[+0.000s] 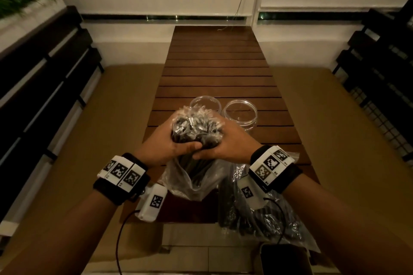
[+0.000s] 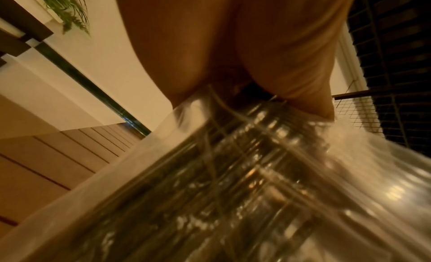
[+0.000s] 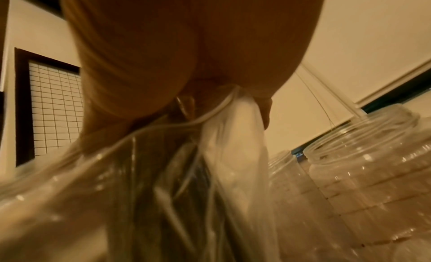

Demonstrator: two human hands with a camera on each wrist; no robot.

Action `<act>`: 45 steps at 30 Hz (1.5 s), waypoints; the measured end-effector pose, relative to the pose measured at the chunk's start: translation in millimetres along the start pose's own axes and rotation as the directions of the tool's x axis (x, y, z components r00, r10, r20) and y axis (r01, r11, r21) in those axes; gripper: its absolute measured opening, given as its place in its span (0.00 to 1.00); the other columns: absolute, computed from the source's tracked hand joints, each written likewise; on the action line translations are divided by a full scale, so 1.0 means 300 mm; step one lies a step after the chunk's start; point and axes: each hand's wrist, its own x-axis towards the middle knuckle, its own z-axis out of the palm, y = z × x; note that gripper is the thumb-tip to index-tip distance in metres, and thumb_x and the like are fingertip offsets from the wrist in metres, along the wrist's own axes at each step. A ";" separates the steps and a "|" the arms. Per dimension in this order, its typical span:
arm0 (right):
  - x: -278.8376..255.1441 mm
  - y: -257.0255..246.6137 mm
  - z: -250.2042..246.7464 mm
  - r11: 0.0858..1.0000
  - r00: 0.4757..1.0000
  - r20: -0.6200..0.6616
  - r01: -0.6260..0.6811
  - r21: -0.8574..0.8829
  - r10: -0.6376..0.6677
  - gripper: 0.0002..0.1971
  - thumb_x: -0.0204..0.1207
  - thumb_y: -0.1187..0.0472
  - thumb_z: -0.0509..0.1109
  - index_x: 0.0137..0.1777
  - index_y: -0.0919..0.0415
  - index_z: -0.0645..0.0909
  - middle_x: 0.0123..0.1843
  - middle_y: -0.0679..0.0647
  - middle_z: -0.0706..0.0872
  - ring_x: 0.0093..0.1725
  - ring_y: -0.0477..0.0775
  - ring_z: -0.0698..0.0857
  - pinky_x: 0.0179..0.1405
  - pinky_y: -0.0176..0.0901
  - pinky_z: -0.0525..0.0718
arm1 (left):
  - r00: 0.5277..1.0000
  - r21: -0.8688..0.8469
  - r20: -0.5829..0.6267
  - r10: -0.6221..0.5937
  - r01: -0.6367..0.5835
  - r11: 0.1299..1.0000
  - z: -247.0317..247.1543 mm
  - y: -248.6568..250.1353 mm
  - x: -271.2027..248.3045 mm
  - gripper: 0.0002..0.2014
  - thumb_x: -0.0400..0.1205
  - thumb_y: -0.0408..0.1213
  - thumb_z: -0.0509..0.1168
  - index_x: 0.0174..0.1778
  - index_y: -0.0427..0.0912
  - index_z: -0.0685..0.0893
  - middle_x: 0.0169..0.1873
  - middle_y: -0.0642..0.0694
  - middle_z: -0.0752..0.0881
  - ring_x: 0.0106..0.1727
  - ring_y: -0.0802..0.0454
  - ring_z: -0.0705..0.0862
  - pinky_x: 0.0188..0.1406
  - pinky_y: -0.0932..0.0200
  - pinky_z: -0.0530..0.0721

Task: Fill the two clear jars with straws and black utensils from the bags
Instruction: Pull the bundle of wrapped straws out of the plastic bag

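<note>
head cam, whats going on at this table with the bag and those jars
A person is gripping a bundle of wrapped black straws with both the left hand and the right hand, drawing it up out of a clear plastic bag at the near end of the slatted wooden table. Two clear jars stand open just beyond the hands, and the right-hand one looks empty. A second bag of dark items lies near the right forearm, untouched.

a clear bag (image 1: pixel 192 176) of wrapped black utensils (image 1: pixel 196 127) stands upright near the worktop's near edge; two empty clear jars (image 1: pixel 240 116) stand behind; another bag (image 1: pixel 257 214) lies at the near right corner.
</note>
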 end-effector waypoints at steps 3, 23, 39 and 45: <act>0.002 -0.004 -0.019 0.993 0.998 0.069 0.013 -0.115 -0.005 0.47 0.60 0.33 0.82 0.78 0.45 0.70 0.71 0.44 0.84 0.69 0.48 0.82 0.72 0.59 0.80 | 0.998 0.079 0.050 -0.044 0.040 0.996 -0.014 -0.004 -0.005 0.42 0.65 0.52 0.81 0.74 0.55 0.68 0.63 0.61 0.82 0.65 0.67 0.80 0.63 0.64 0.80; -0.032 -0.002 -0.041 0.994 0.983 0.162 -0.077 -0.073 0.088 0.32 0.74 0.49 0.77 0.77 0.43 0.70 0.63 0.42 0.87 0.58 0.41 0.87 0.62 0.48 0.87 | 0.992 -0.022 0.067 -0.112 0.113 0.993 -0.007 -0.075 -0.059 0.37 0.64 0.54 0.79 0.69 0.61 0.72 0.63 0.65 0.82 0.65 0.66 0.81 0.64 0.60 0.82; -0.061 0.043 0.071 0.943 0.958 0.050 -0.288 0.169 0.284 0.22 0.79 0.53 0.74 0.71 0.44 0.74 0.63 0.44 0.87 0.62 0.46 0.86 0.64 0.44 0.83 | 0.974 -0.075 0.100 -0.204 0.212 0.974 0.067 -0.194 -0.075 0.35 0.65 0.55 0.79 0.67 0.50 0.80 0.59 0.58 0.87 0.62 0.62 0.85 0.59 0.62 0.85; -0.089 0.028 0.112 0.902 0.928 0.121 -0.372 0.221 0.353 0.16 0.81 0.60 0.72 0.56 0.37 0.73 0.49 0.34 0.81 0.49 0.32 0.81 0.50 0.30 0.78 | 0.974 -0.090 0.072 -0.217 0.223 0.971 0.096 -0.282 -0.080 0.36 0.64 0.63 0.77 0.66 0.53 0.80 0.61 0.51 0.87 0.64 0.54 0.85 0.65 0.43 0.84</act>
